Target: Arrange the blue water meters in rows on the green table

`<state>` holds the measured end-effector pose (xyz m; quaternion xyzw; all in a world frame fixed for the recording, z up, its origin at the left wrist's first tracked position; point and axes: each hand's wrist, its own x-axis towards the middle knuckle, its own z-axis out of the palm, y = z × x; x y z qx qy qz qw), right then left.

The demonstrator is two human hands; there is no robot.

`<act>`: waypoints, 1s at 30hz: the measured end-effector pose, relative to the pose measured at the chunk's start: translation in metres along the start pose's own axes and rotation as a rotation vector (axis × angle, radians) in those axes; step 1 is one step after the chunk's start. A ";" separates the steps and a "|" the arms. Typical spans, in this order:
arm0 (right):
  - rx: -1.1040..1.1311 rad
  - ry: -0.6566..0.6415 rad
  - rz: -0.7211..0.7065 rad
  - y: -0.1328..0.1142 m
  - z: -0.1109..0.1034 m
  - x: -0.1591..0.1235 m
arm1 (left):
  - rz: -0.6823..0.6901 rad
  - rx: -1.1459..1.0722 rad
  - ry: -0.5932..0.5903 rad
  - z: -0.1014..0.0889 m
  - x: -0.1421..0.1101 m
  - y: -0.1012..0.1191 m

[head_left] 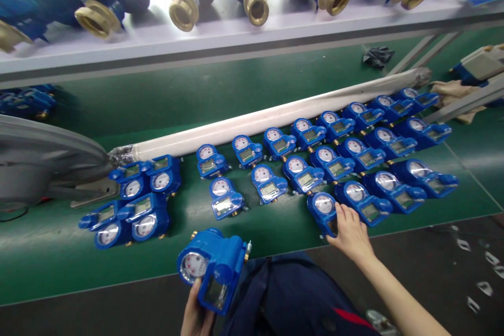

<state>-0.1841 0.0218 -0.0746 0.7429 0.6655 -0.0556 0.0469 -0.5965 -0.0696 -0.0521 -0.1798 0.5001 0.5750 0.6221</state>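
A blue water meter (226, 254) with a round dial and a small display is in my left hand (197, 312), held up at the bench's front edge. My thumb presses beside its dial; the other fingers are partly hidden beneath. My right hand (352, 233) grips another blue water meter (323, 205) at the front of the rows, fingers over its right side and covering part of its display. That meter rests on the green bench top. Close to my right fingers lies a further water meter (354, 191).
Several water meters (303, 168) stand in rows across the green bench (189, 84); a cluster of them (145, 223) sits at left, near a grey machine part (47, 152). Behind runs a long white wrapped tube (252, 121). Overhead, a shelf (220, 42) holds meters with brass ends (183, 10).
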 end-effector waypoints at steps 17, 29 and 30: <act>0.129 0.268 -0.182 -0.035 -0.036 -0.006 | 0.086 -0.038 -0.126 -0.023 -0.020 -0.008; 1.116 -0.622 -0.350 -0.463 -0.027 0.030 | 0.122 -0.300 -0.080 -0.134 -0.052 0.013; 1.116 -0.629 -0.332 -0.488 -0.017 0.037 | 0.092 -0.347 -0.101 -0.151 -0.055 0.018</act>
